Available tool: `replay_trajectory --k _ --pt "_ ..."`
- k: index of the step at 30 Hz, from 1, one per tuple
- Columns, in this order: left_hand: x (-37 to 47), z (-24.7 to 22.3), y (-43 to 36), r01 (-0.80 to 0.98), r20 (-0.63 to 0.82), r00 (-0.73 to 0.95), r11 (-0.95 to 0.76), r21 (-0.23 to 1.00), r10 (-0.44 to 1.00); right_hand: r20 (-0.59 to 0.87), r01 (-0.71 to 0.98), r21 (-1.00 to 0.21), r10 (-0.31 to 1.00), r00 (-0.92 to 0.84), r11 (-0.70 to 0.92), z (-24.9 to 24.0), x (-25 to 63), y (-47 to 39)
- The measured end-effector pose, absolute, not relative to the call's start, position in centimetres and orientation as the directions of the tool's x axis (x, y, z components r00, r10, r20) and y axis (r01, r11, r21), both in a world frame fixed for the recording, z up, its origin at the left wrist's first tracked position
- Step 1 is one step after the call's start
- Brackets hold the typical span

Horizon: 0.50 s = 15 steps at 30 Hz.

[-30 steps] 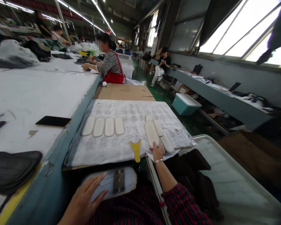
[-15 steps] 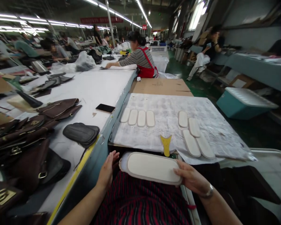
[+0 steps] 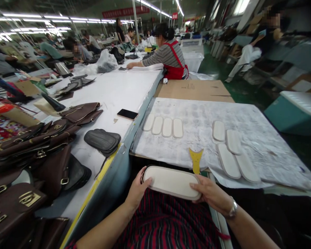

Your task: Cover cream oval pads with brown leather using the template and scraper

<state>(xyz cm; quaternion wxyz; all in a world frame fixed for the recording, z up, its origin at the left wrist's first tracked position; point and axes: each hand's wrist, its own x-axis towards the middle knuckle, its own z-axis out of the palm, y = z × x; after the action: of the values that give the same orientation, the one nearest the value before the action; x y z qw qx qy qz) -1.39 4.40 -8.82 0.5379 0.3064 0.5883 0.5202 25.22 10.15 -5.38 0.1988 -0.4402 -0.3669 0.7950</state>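
Between my hands, above my lap, is a long cream oval panel with a darker edge. My left hand grips its left end, thumb on top and fingers behind. At the other end my right hand pinches it, thumb on the face and fingers underneath. Just beyond lies a yellow forked tool at the near edge of the cloth-covered table. Smaller cream oval pieces form a row on the cloth's left side. Larger cream oval panels overlap on the right.
On the white table at left are dark brown leather bags, a stack of black oval pieces and a phone. A co-worker in a red apron leans over its far end. A teal bin stands at right.
My left hand, open beside the panel before, has closed on its left end. The pale lining that showed at that end is now covered. The view has swung slightly left.
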Motion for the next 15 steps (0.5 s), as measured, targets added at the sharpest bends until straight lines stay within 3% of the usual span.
replay_trajectory --k 15 --pt "-0.8 -10.2 4.8 -0.334 -0.416 -0.294 0.316 0.888 0.86 -0.66 0.169 -0.732 0.625 -0.416 -0.66 -5.2 24.4 10.9"
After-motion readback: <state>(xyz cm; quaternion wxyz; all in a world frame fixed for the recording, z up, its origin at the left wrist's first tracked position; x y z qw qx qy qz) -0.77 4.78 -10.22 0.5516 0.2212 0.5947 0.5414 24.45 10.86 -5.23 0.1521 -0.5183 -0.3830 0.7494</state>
